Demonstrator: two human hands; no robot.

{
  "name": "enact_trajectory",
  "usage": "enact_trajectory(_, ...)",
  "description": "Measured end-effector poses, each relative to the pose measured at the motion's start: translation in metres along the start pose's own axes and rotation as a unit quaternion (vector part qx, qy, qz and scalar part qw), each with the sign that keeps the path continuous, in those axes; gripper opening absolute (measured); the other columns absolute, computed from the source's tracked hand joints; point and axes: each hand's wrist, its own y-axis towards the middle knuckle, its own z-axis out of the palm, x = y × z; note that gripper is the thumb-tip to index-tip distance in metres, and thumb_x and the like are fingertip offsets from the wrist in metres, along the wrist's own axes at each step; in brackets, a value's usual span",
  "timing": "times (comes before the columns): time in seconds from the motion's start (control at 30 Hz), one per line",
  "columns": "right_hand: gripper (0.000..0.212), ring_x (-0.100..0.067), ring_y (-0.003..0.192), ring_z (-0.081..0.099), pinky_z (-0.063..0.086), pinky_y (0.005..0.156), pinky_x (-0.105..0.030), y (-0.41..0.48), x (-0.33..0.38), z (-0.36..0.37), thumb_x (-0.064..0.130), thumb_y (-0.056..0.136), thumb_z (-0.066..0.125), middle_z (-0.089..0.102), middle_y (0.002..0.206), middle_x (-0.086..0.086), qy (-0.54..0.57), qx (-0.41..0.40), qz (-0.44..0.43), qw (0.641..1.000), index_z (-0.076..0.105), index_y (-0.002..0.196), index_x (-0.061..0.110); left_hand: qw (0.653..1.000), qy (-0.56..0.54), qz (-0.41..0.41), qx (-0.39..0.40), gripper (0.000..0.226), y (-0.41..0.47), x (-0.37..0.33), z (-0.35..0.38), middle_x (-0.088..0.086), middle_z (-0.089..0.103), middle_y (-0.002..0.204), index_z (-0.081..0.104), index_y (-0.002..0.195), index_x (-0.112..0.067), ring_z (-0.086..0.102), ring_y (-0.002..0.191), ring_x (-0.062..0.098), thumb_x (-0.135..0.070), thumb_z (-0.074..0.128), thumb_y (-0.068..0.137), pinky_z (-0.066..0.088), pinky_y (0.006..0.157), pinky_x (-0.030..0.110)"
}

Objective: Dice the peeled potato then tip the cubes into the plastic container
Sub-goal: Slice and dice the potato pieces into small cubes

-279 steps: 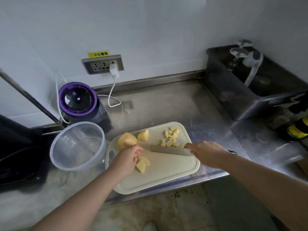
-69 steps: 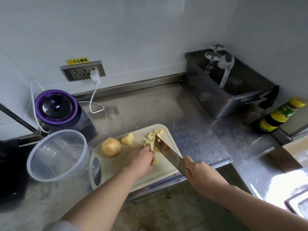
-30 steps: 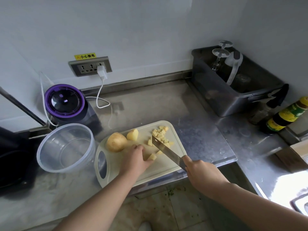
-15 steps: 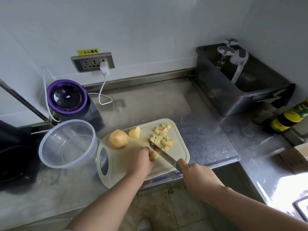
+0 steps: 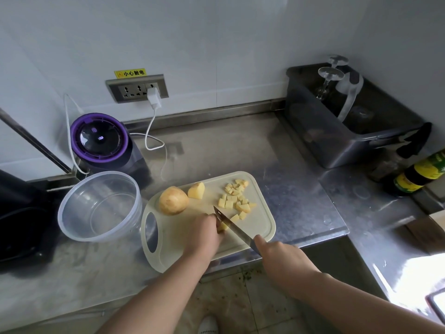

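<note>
Plastic container [image 5: 79, 227] stands on the counter [image 5: 240, 150], just left of the cutting board [image 5: 261, 226]. A rounded potato half [image 5: 173, 200] and a smaller wedge [image 5: 196, 190] lie at the board's rear left. The left hand [image 5: 203, 233] holds a small potato piece [image 5: 222, 227] under curled fingers. The piece shows at the fingertips, against the knife [image 5: 234, 227] blade. Diced cubes [image 5: 234, 196] lie grouped right of the blade. The right hand [image 5: 279, 259] grips the knife handle, fingers closed round it.
</note>
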Motion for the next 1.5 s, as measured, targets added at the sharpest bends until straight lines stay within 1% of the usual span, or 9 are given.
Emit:
enact_trajectory(0.17,0.041,-0.017,0.077,0.062,0.056,0.068,-0.032,0.001,0.0,0.001,0.002,0.096,0.044,0.06,0.09,-0.004,-0.003,0.011,0.0,1.0,0.032,0.129,0.022,1.0,-0.014,0.008,-0.003,0.024,0.0,0.002,0.003,0.0,0.063,0.109,0.062,0.111,-0.016,0.06,0.097,0.015,-0.028,0.062,0.09,0.043,0.072,0.02)
enact_trajectory(0.23,0.037,-0.015,0.068,0.055,0.048,0.058,-0.028,0.002,-0.001,-0.004,0.0,0.094,0.041,0.053,0.081,-0.001,0.0,-0.003,0.01,1.0,0.034,0.122,0.022,1.0,-0.023,0.008,-0.003,0.022,-0.001,0.003,0.002,-0.002,0.065,0.105,0.064,0.107,-0.017,0.059,0.091,0.012,-0.031,0.062,0.09,0.043,0.07,0.02)
enact_trajectory(0.33,0.031,-0.02,0.066,0.054,0.047,0.061,-0.034,0.002,-0.003,-0.009,-0.002,0.092,0.036,0.052,0.077,-0.002,0.013,-0.026,0.026,0.999,0.032,0.108,0.024,0.999,-0.04,0.005,0.0,0.023,-0.002,0.006,0.004,-0.004,0.066,0.101,0.065,0.102,-0.018,0.06,0.088,0.011,-0.037,0.063,0.089,0.048,0.071,0.023)
enact_trajectory(0.83,0.042,-0.023,0.079,0.065,0.058,0.074,-0.041,-0.001,-0.001,0.007,-0.001,0.091,0.042,0.064,0.09,-0.006,-0.013,-0.015,-0.001,1.0,0.035,0.125,0.023,1.0,-0.007,-0.002,-0.008,0.027,-0.005,0.012,0.0,-0.002,0.07,0.099,0.067,0.104,-0.019,0.065,0.087,0.014,-0.04,0.063,0.087,0.049,0.069,0.023)
enact_trajectory(1.0,0.041,-0.018,0.083,0.064,0.059,0.076,-0.035,0.001,0.0,0.012,0.006,0.097,0.045,0.064,0.097,-0.004,-0.001,0.005,-0.006,1.0,0.031,0.132,0.025,1.0,0.004,0.004,-0.006,0.022,-0.002,0.011,0.001,-0.001,0.067,0.103,0.063,0.107,-0.017,0.064,0.092,0.015,-0.029,0.063,0.089,0.045,0.069,0.02)
enact_trajectory(1.17,0.04,-0.021,0.076,0.063,0.057,0.071,-0.037,0.006,-0.012,-0.002,-0.003,0.091,0.041,0.06,0.086,-0.004,-0.019,-0.014,0.014,1.0,0.035,0.12,0.024,1.0,-0.02,0.01,0.007,0.018,0.0,0.012,0.002,-0.006,0.069,0.089,0.067,0.09,-0.021,0.063,0.078,0.009,-0.038,0.064,0.088,0.049,0.064,0.022)
enact_trajectory(1.27,0.029,-0.021,0.073,0.064,0.058,0.072,-0.035,0.008,-0.023,-0.013,0.004,0.097,0.04,0.063,0.089,-0.004,-0.007,-0.04,0.018,0.999,0.035,0.118,0.024,1.0,-0.025,0.01,0.009,0.019,0.009,0.006,0.0,-0.005,0.069,0.089,0.067,0.092,-0.022,0.061,0.079,0.01,-0.04,0.064,0.088,0.047,0.064,0.022)
enact_trajectory(1.4,0.018,-0.013,0.063,0.055,0.045,0.056,-0.021,0.004,-0.041,-0.025,0.016,0.103,0.039,0.058,0.085,0.003,-0.037,-0.073,0.002,0.997,0.036,0.117,0.026,0.997,-0.068,0.006,0.022,0.019,0.024,-0.009,-0.004,-0.001,0.069,0.097,0.066,0.103,-0.018,0.063,0.088,0.016,-0.031,0.064,0.09,0.049,0.075,0.026)
enact_trajectory(1.5,0.024,-0.017,0.064,0.053,0.039,0.055,-0.023,0.001,-0.05,-0.03,0.011,0.101,0.04,0.054,0.082,0.005,-0.077,-0.056,-0.005,0.995,0.038,0.117,0.028,0.994,-0.105,0.004,0.027,0.019,0.028,-0.007,-0.011,-0.004,0.069,0.103,0.065,0.109,-0.017,0.062,0.092,0.013,-0.022,0.063,0.091,0.046,0.077,0.023)
